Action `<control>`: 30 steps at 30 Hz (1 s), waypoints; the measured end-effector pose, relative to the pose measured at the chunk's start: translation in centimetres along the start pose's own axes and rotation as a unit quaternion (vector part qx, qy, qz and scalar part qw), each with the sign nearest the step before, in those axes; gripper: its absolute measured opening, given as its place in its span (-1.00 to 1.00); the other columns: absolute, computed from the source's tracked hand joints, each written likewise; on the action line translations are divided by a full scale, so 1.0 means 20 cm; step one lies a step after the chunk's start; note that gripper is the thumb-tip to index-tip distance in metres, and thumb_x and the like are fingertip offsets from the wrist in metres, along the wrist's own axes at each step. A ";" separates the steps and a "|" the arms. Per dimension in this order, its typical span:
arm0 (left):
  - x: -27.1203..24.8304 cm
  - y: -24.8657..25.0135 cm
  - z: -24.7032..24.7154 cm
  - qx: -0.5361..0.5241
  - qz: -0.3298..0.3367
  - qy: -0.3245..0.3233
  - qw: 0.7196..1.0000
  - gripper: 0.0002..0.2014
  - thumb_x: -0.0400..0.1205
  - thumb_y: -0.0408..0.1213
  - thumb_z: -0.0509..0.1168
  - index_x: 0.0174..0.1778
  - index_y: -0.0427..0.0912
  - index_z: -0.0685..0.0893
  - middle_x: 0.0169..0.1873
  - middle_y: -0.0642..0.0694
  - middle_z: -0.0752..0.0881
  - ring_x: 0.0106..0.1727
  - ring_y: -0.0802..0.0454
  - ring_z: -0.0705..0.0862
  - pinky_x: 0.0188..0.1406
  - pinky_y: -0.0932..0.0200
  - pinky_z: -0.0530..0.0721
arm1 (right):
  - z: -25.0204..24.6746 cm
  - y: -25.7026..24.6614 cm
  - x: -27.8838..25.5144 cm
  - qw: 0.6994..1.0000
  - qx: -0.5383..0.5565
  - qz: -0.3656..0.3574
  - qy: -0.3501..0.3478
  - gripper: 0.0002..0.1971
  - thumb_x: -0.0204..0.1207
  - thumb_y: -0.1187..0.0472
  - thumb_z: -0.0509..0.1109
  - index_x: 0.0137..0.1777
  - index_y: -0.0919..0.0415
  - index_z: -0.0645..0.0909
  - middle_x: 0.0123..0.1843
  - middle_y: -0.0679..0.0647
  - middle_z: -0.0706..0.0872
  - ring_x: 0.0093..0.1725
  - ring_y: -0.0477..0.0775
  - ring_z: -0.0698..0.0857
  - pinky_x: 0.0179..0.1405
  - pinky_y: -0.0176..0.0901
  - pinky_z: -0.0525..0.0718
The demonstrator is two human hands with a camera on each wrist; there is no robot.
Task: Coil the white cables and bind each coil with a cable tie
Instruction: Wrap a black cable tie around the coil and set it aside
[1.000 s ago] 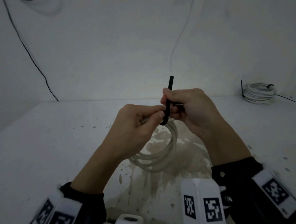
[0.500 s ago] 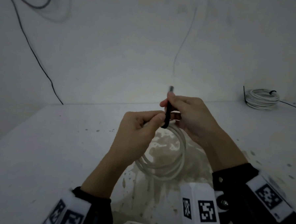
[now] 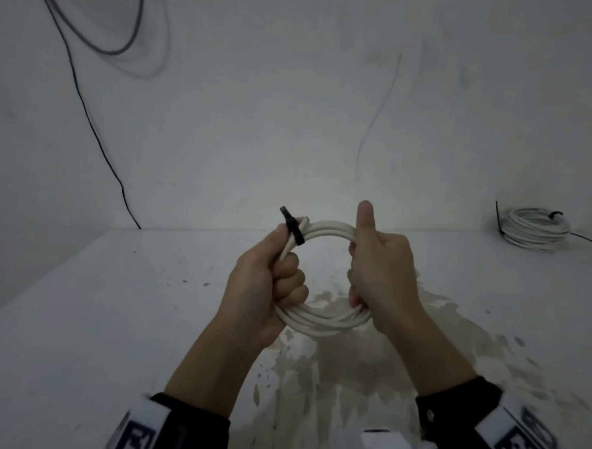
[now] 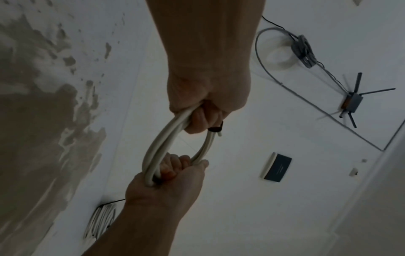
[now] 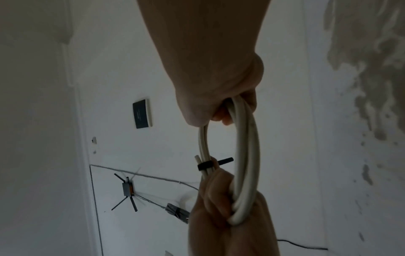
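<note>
Above the stained table (image 3: pixel 77 316), each grip holds the white coil (image 3: pixel 320 320), bound by 1 black tie (image 3: pixel 292 229).

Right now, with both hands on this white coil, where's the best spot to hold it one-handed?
Probably right beside the black cable tie, closing round the white coil from its outer edge. The strands are cinched together there, near the left hand; elsewhere they spread slightly.

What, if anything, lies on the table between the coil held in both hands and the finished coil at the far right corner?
Nothing visible does. The held coil, gripped by the left hand and right hand, is up off the table; the stretch toward the finished coil shows only stains.
</note>
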State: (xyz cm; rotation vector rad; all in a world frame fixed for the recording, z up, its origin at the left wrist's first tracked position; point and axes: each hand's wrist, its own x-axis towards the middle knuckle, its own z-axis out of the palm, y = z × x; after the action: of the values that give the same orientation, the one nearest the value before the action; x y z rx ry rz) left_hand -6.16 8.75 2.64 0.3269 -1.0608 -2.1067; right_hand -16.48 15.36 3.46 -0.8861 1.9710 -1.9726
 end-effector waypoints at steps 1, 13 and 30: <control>0.00 0.00 0.00 0.000 -0.015 -0.010 1.000 -0.69 0.71 -0.15 0.08 -0.17 -0.14 0.70 -0.72 0.10 0.16 -0.77 0.24 0.12 -0.81 0.38 0.12 | 0.00 0.01 0.01 1.000 -0.009 0.007 0.005 -0.40 0.61 -0.24 0.07 -0.44 0.26 0.38 -0.63 0.10 0.32 -0.85 -0.04 0.33 -0.80 -0.41 0.29; 0.01 -0.06 -0.03 0.127 0.054 -0.030 0.990 -0.77 0.74 -0.28 0.01 -0.13 -0.27 0.50 -0.55 -0.01 0.44 -0.55 0.09 0.49 -0.44 0.17 0.65 | -0.01 0.09 0.06 0.977 0.146 0.144 -0.053 -0.44 0.69 -0.16 -0.08 -0.34 0.24 0.43 -0.68 -0.01 0.36 -0.73 -0.04 0.37 -0.59 -0.18 0.45; 0.06 0.10 -0.11 -0.063 0.017 0.016 0.998 -0.68 0.71 -0.21 0.03 -0.32 -0.27 0.48 -0.71 0.06 0.23 -0.78 0.21 0.17 -0.79 0.34 0.16 | -0.09 0.03 -0.01 0.938 0.158 0.171 -0.259 -0.81 0.45 0.30 0.42 -0.31 0.37 0.78 -0.20 0.30 0.81 -0.32 0.29 0.81 -0.43 -0.10 0.77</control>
State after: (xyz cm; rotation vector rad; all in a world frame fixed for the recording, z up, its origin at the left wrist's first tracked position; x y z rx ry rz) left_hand -4.87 5.89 2.99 0.2793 -0.9039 -2.1194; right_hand -17.45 16.91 3.01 -0.8067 1.3579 -1.5872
